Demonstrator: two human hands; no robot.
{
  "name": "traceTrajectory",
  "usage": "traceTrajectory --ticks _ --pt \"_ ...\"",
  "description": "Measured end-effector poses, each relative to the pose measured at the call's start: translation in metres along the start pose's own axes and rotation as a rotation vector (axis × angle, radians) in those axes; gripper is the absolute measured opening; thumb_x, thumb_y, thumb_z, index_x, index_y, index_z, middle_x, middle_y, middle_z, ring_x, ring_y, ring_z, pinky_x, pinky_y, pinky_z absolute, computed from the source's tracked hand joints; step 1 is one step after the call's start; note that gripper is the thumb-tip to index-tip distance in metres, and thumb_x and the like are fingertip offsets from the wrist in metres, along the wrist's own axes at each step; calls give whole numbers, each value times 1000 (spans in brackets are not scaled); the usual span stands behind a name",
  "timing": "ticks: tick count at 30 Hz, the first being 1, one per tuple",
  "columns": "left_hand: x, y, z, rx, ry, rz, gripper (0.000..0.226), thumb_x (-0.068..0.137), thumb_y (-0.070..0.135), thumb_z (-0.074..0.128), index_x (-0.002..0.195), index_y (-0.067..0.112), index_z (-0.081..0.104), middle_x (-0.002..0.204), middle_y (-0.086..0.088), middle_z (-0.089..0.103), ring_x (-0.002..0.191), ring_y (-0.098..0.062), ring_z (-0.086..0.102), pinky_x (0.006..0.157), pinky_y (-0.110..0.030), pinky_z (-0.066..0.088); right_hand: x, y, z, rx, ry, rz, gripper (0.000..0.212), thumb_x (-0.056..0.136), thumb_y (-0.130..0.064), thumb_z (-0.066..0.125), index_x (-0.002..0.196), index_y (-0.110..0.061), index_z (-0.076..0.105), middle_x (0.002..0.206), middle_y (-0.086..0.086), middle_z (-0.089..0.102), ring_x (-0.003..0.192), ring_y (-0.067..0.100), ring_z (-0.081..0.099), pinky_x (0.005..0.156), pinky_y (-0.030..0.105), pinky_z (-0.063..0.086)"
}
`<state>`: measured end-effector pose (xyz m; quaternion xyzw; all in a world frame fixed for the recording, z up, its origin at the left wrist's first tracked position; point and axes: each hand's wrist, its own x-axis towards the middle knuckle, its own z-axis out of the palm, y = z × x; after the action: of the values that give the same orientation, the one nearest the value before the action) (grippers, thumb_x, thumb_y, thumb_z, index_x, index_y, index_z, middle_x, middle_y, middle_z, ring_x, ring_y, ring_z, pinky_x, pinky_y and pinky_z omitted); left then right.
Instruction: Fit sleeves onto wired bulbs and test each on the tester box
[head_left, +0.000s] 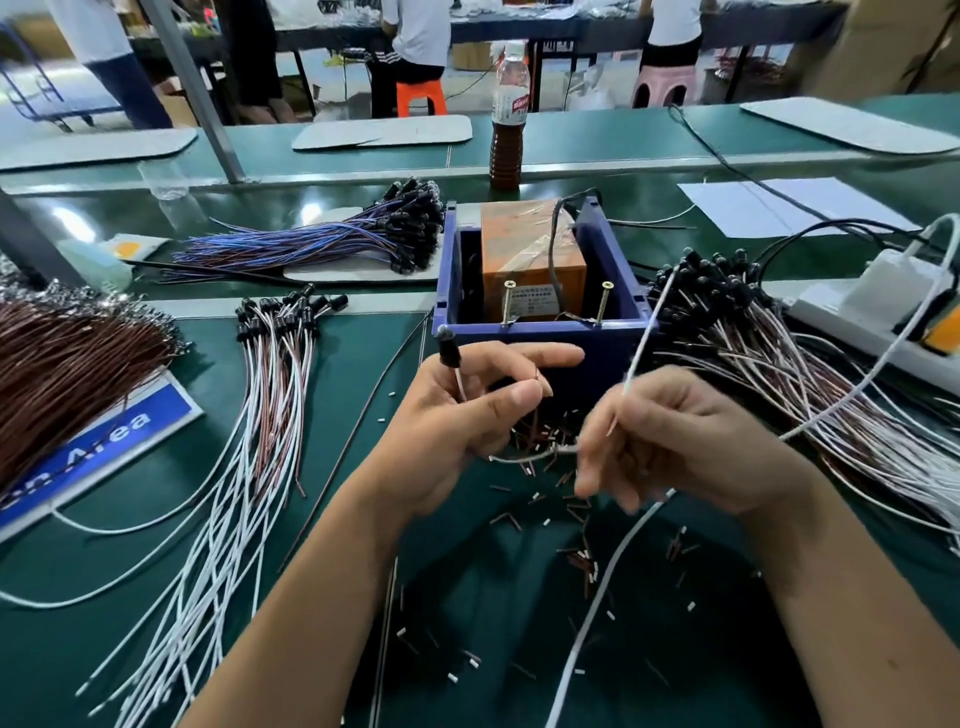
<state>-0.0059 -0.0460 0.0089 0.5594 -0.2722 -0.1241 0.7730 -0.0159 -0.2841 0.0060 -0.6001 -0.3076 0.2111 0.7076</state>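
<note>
Left hand (457, 410) gripping a wired bulb (448, 347), black cylindrical sleeve pointing up above the curled fingers, thin leads trailing below. Right hand (691, 441) pinching a white wire (641, 343). Beyond both, touching neither, blue plastic tester box (540, 332) with two brass screws (506, 301) upright. Sleeved bulb bundles (727, 301) heaped right.

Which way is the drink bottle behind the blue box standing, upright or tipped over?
Upright. The drink bottle stands on its base on the green bench, cap at the top, dark liquid filling only its lower part.
</note>
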Motion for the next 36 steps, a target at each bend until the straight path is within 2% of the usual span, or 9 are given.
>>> traceTrajectory --ticks 4,9,14,17,20,24,26,31,36 --pt "-2 3 -2 -73 -67 -79 3 89 18 70 87 18 71 138 -21 64 48 -7 20 46 -17 21 5 2 8 -111 -78 184 35 106 -40 57 96 -13 77 79 14 77 53 13 64 42 17 38" --pt "-2 1 -3 -5 -96 -99 9 93 15 67 86 19 71 127 -22 70 48 3 42 45 -12 30 13 8 15 -192 -175 310 36 107 -40 57 95 -14 77 74 11 76 43 12 54 40 18 33" --pt "-2 -6 -5 -52 -12 -121 7 91 20 70 87 17 75 108 -18 75 47 -2 33 46 -14 29 16 14 24 -230 -275 412 38 106 -44 57 93 -15 77 73 9 76 39 10 49 40 17 30" --pt "-1 -8 -11 -104 -51 -176 11 91 26 75 89 15 77 88 -40 57 46 -1 30 46 -14 28 14 9 20 -260 -288 399 37 104 -46 59 99 -14 77 74 5 75 44 10 51 41 17 32" --pt "-3 -8 -15 -178 -129 -232 20 85 33 82 85 14 76 79 -18 60 44 2 30 44 -11 29 11 6 10 -226 -67 317 33 106 -41 57 104 -14 75 70 9 69 46 14 44 41 22 27" --pt "-4 -8 -18 -291 -254 -333 17 84 27 83 81 14 72 87 -10 74 44 -2 24 42 -8 30 18 12 14 -17 314 115 30 107 -33 50 118 -12 68 79 18 66 46 17 42 39 26 18" --pt "-5 -10 -17 -268 -302 -387 19 83 27 84 82 12 72 85 -11 74 46 -5 23 42 -9 27 22 15 21 -14 376 78 30 104 -36 52 119 -15 68 85 17 68 48 15 46 37 21 23" --pt "-4 -13 -15 -254 -341 -422 19 82 28 85 83 12 75 83 -10 74 48 -8 22 43 -10 26 25 16 24 -176 493 61 21 99 -29 63 95 -10 70 75 8 71 44 11 48 40 19 33" --pt "-5 -13 -20 -259 -359 -404 15 86 25 82 85 12 75 85 -10 73 47 -4 28 44 -8 31 22 14 24 -173 476 74 22 95 -29 67 92 -8 73 77 12 74 46 13 51 43 18 38"
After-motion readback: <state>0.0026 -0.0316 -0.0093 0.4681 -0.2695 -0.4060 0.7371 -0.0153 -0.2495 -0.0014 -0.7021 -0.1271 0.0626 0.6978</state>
